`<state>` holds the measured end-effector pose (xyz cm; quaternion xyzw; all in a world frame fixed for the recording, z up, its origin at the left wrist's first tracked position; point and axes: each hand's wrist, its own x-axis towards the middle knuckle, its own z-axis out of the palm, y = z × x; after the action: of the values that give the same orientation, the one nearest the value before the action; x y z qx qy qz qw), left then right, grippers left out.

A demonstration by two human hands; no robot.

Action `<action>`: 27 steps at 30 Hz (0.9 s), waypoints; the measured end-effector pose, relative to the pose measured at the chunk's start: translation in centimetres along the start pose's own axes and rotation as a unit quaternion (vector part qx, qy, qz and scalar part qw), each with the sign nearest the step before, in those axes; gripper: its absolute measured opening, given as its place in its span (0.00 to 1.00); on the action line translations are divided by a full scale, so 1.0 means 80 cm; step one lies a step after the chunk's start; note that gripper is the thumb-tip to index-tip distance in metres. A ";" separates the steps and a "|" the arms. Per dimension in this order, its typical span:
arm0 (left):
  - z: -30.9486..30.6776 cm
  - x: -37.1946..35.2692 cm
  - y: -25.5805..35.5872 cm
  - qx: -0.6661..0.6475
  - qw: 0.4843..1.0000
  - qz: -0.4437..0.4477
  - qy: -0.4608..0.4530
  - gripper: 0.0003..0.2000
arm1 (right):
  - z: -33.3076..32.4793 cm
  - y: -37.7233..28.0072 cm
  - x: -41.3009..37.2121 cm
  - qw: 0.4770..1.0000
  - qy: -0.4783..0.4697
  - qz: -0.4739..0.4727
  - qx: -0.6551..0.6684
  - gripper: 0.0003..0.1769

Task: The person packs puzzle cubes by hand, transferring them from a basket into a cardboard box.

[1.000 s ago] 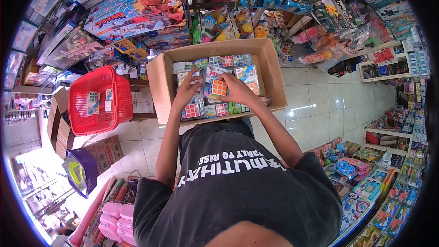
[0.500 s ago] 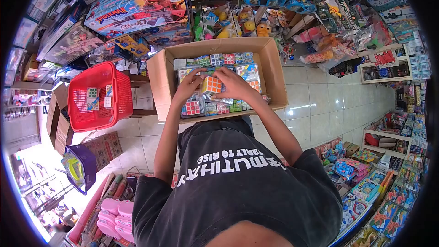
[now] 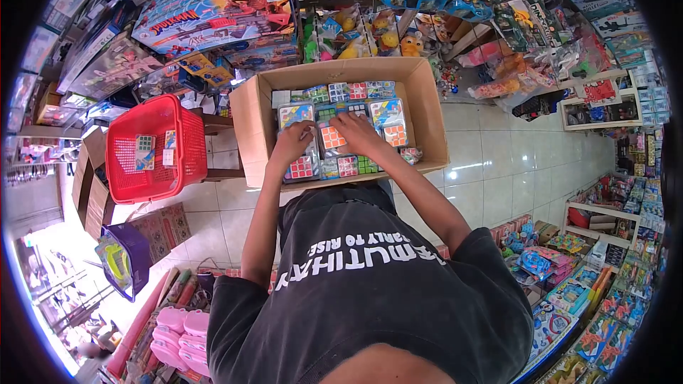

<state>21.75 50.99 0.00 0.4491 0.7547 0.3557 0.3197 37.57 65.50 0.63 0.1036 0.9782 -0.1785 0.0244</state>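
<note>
Inside a cardboard box (image 3: 249, 131) lie several packaged puzzle cubes in blister packs. My right hand (image 3: 361, 134) grips the upper right part of the middle cube pack (image 3: 332, 139), whose orange and white face points up. My left hand (image 3: 292, 144) rests over the left cube pack (image 3: 300, 168), its fingers loosely apart near the edge beside the middle pack. To the right of my right hand lies another pack with an orange cube (image 3: 395, 135). Smaller wrapped cubes (image 3: 347, 166) line the near side of the box, and more cubes (image 3: 338, 92) line the far side.
A red basket (image 3: 192, 149) holding two cube packs stands left of the box. Farther left are a brown carton (image 3: 99, 199) and a purple container (image 3: 135, 263). Toy shelves and boxed toys (image 3: 213, 11) surround me; tiled floor (image 3: 491, 149) lies to the right.
The middle cube pack was raised and tilted between both hands; now it lies flat in the box. My left hand has moved off it onto the left pack.
</note>
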 end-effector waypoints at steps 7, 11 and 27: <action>0.008 0.001 -0.001 0.082 0.997 0.005 -0.010 0.16 | 0.015 0.004 -0.005 0.999 0.035 0.000 0.030 0.36; 0.010 0.005 -0.004 0.099 0.993 -0.010 -0.060 0.24 | 0.017 0.005 -0.007 0.995 0.048 -0.009 0.084 0.35; 0.019 -0.008 0.036 0.222 0.973 -0.008 -0.064 0.35 | 0.010 0.034 -0.066 0.968 0.121 0.185 0.116 0.24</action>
<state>24.51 51.78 1.66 0.5249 0.7962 0.1474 0.2623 43.32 66.70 -0.58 0.3058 0.9104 -0.2689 -0.0733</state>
